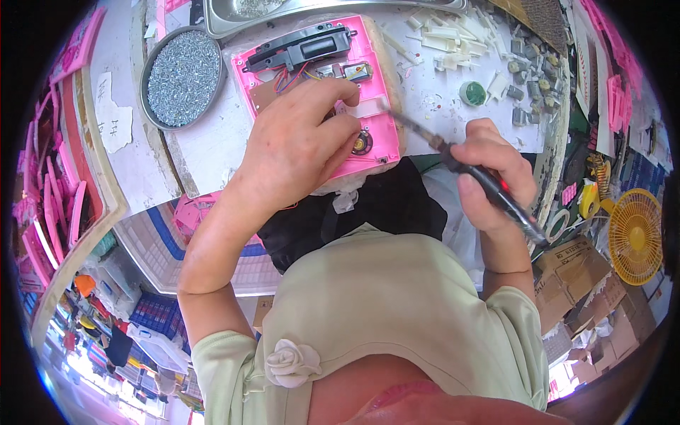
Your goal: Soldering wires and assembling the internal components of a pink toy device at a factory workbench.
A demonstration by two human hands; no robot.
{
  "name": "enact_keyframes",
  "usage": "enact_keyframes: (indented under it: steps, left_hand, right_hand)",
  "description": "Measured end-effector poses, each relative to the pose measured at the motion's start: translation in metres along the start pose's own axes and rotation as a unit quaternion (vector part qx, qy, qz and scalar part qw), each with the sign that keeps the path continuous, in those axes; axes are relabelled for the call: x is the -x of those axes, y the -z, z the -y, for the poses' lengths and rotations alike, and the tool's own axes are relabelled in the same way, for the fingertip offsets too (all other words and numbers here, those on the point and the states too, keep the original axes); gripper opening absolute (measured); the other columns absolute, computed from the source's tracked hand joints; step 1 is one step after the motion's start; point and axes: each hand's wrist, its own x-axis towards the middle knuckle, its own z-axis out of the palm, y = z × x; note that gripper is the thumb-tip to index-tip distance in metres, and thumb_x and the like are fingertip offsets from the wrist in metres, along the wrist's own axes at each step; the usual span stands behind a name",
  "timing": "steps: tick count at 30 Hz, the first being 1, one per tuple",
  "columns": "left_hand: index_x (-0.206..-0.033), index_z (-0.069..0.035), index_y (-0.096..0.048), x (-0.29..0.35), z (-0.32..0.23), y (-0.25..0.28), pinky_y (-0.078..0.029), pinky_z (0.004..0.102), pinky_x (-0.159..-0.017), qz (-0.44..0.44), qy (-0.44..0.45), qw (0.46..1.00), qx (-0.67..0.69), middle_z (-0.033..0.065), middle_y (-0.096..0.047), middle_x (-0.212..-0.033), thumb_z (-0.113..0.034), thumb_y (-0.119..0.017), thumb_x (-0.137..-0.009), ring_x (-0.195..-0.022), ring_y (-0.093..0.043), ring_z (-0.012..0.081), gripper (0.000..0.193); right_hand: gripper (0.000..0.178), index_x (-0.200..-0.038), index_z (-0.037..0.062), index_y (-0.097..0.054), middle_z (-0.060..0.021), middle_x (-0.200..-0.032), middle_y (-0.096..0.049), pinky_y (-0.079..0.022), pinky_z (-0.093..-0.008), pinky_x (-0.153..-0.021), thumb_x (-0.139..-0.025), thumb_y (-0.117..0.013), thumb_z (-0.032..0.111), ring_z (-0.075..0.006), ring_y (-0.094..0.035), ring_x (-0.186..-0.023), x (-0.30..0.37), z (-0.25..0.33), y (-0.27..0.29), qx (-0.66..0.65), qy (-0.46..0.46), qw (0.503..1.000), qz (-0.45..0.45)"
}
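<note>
A pink plastic housing [386, 67] lies on a pale padded block in front of me, its inside facing up. A black module [319, 48] with thin coloured wires is set in its far end, and a small round part [363, 144] sits near its close edge. My left hand [301, 131] rests over the housing with bent fingers; what they pinch is hidden, beside a whitish translucent piece [368, 108]. My right hand [499, 166] grips a soldering iron [513, 210] by its black handle, its metal tip beside the housing's right edge, near that piece.
A round dish [218, 99] of small screws stands at the left, with a metal tray [234, 27] at the far edge. White plastic pieces [453, 39], a small green-filled pot [472, 93] and little grey parts [524, 117] lie to the right. A yellow fan [636, 237] stands at far right.
</note>
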Motion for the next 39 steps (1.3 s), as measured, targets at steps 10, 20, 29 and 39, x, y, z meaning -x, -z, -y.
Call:
enact_keyframes:
  steps: [10,20,29,39]
  left_hand:
    - [-0.091,-0.005,-0.069,-0.002,0.000,0.001,-0.052,0.0366,-0.066,0.002,-0.002,1.000,0.002,0.0081,-0.065,-0.110,0.000,-0.080,-0.071,-0.080,-0.061,0.0237,0.023]
    - [-0.090,-0.006,-0.069,-0.001,0.001,-0.001,-0.052,0.0363,-0.066,0.002,-0.002,1.000,0.005,0.0078,-0.065,-0.110,0.001,-0.079,-0.070,-0.080,-0.061,0.0234,0.024]
    - [-0.091,-0.006,-0.069,-0.001,0.000,-0.002,-0.052,0.0360,-0.067,0.001,-0.002,1.000,0.005,0.0078,-0.065,-0.110,0.001,-0.079,-0.071,-0.081,-0.061,0.0233,0.023]
    - [-0.087,-0.005,-0.067,-0.003,0.001,0.006,-0.055,0.0413,-0.078,0.024,0.003,1.000,-0.005,0.0100,-0.065,-0.112,-0.006,-0.078,-0.076,-0.094,-0.066,0.0296,0.016]
  right_hand:
    - [0.026,-0.095,0.0037,-0.072,-0.0063,-0.073,-0.068,-0.048,-0.0352,-0.062,-0.069,-0.070,0.004,-0.0247,-0.058,-0.057,-0.021,0.010,0.004,0.004,-0.034,0.993,0.109]
    - [0.028,-0.094,0.0037,-0.072,-0.0074,-0.073,-0.069,-0.051,-0.0352,-0.066,-0.066,-0.069,0.001,-0.0260,-0.063,-0.060,-0.026,0.011,0.002,0.031,-0.035,0.991,0.124]
    - [0.027,-0.092,0.0040,-0.072,-0.0072,-0.078,-0.071,-0.052,-0.0350,-0.068,-0.065,-0.071,0.000,-0.0272,-0.065,-0.064,-0.035,0.016,-0.001,0.036,-0.032,0.991,0.127]
    - [0.029,-0.105,-0.0021,-0.068,-0.0060,-0.083,-0.066,-0.046,-0.0269,-0.069,-0.081,-0.074,0.014,-0.0146,-0.059,-0.074,0.000,0.036,0.056,0.020,-0.161,0.986,-0.048]
